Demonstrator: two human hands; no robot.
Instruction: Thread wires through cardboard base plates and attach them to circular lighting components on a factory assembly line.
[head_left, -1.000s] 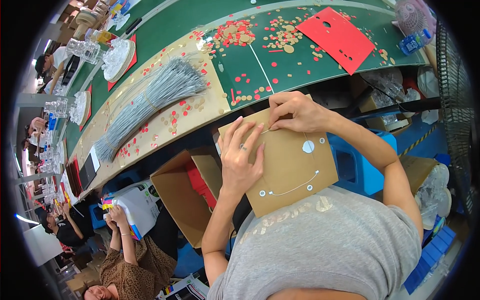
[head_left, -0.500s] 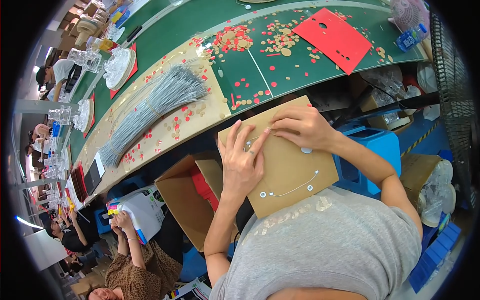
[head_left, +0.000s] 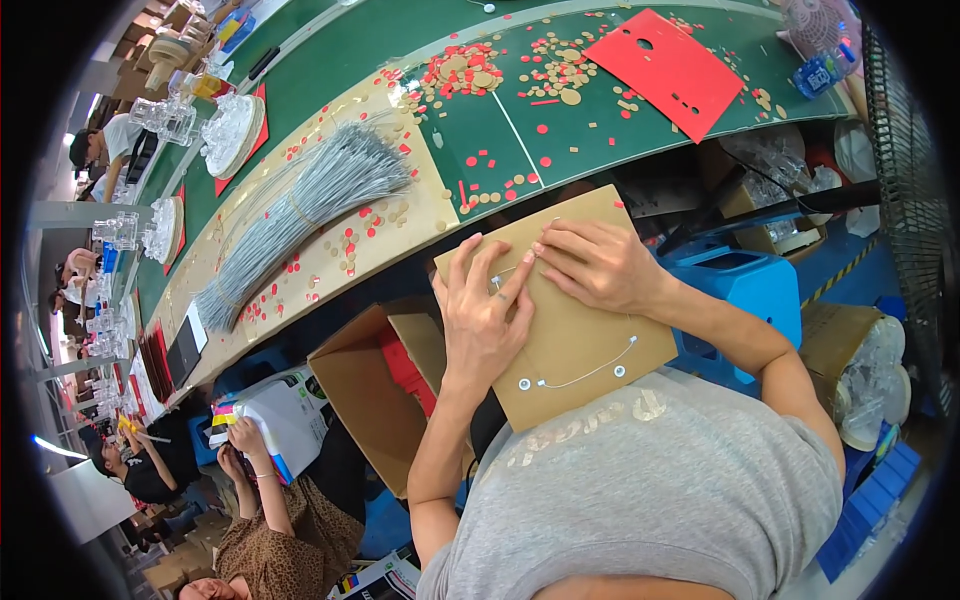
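A brown cardboard sheet [head_left: 590, 330] leans tilted between the table edge and my grey shirt. My left hand [head_left: 482, 315] lies on its left part with the fingers spread. Its index fingertip meets the fingertips of my right hand [head_left: 600, 265], which are pinched together near the sheet's upper middle. A thin pale wire [head_left: 512, 269] runs under my left fingers toward that pinch; its end is hidden. Lower on the sheet, another curved wire [head_left: 590, 376] spans two small fixing points, with a round white-ringed hole [head_left: 525, 384] beside it.
On the green table [head_left: 500, 225] lie a bundle of grey wires [head_left: 300, 215], red and tan paper scraps [head_left: 462, 72] and a red punched sheet [head_left: 665, 75]. An open carton [head_left: 365, 400] stands left of me, a blue stool [head_left: 745, 290] right. A co-worker [head_left: 285, 510] sits at lower left.
My right hand has shifted slightly left and down, covering less of the sheet's top. My left hand stays nearly in place. The co-worker's hands have lowered a little.
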